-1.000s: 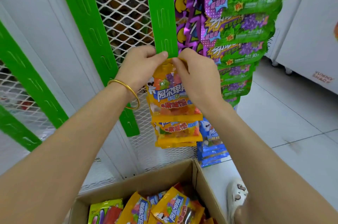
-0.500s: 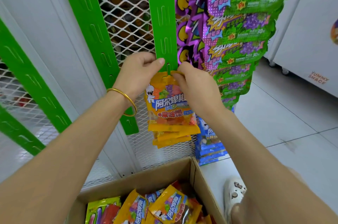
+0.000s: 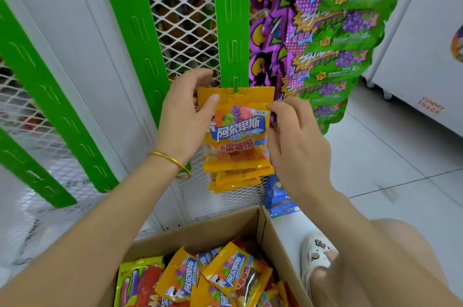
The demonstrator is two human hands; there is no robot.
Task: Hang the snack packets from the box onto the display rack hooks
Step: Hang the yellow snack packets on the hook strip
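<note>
Glossy plastic snack packet [image 3: 236, 129], smooth green plastic strip [image 3: 231, 18], matt cardboard box [image 3: 200, 234], white metal mesh [image 3: 185, 6]

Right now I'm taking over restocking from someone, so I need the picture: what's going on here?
A person is hanging an orange gummy packet on the green hanging strip; its top slot looks caught on a hook. The left hand pinches the packet's upper left corner, thumb in front. The right hand has fingertips at its right edge; whether they grip is unclear. Other orange packets hang below it, and the cardboard box underneath holds more.
</note>
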